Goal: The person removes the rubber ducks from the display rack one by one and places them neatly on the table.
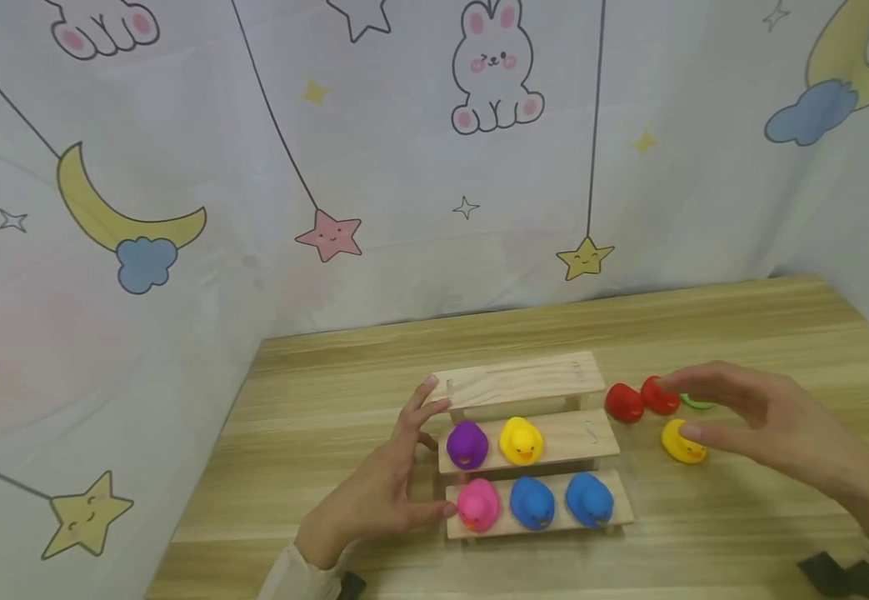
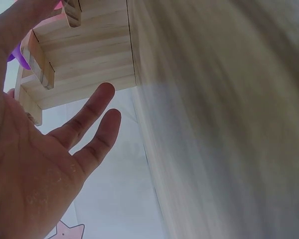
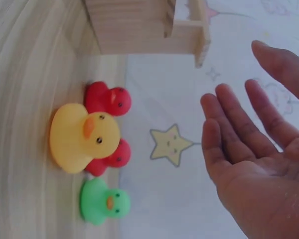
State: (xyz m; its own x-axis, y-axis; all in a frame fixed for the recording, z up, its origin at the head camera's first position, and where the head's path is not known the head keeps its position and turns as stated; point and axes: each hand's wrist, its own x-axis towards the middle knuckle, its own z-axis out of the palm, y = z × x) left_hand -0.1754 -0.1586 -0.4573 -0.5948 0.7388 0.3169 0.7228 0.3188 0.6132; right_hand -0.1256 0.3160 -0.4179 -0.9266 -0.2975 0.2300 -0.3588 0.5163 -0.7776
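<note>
A three-step wooden display stand (image 1: 516,381) sits on the table. My left hand (image 1: 374,492) is at its left end, fingers spread, with fingertips at the top step and the thumb tip right beside a pink rubber duck (image 1: 478,503) on the bottom step. Two blue ducks (image 1: 532,502) share that step. The middle step bears a purple duck (image 1: 467,443) and a yellow duck (image 1: 521,440). Right of the stand, my right hand (image 1: 771,417) hovers with nothing in it, its thumb overlapping a loose yellow duck (image 3: 74,139) in the head view.
Two red ducks (image 1: 624,403) stand on the table close to the stand's right side. A green duck (image 3: 103,201) is beside them, mostly hidden by the right hand in the head view. Behind the wood-grain table (image 1: 344,375) hangs a printed curtain (image 1: 404,150).
</note>
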